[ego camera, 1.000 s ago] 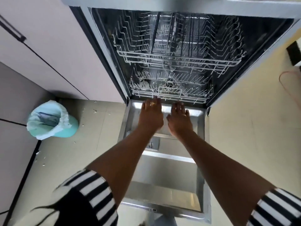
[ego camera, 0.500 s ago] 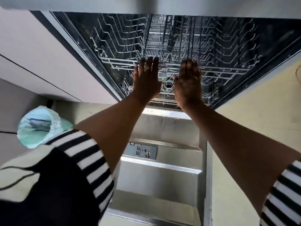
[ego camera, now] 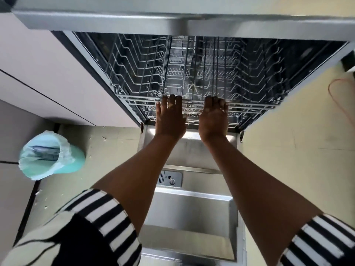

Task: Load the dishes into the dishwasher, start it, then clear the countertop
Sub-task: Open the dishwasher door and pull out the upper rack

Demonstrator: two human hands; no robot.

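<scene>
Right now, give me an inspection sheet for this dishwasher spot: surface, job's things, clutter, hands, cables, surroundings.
Surface: dishwasher door lies open and flat below the arms.
Job's things: upper rack holds no dishes; lower rack mostly hidden.
Clutter: small scraps on the floor.
Hands: left hand and right hand both grip the upper rack's front rail.
Cables: red cord looped on the floor, far right.
Surroundings: lined bin at left, cabinets behind it.

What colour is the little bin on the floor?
Mint green bin, lined with a pale bag; seen in the head view.
</scene>
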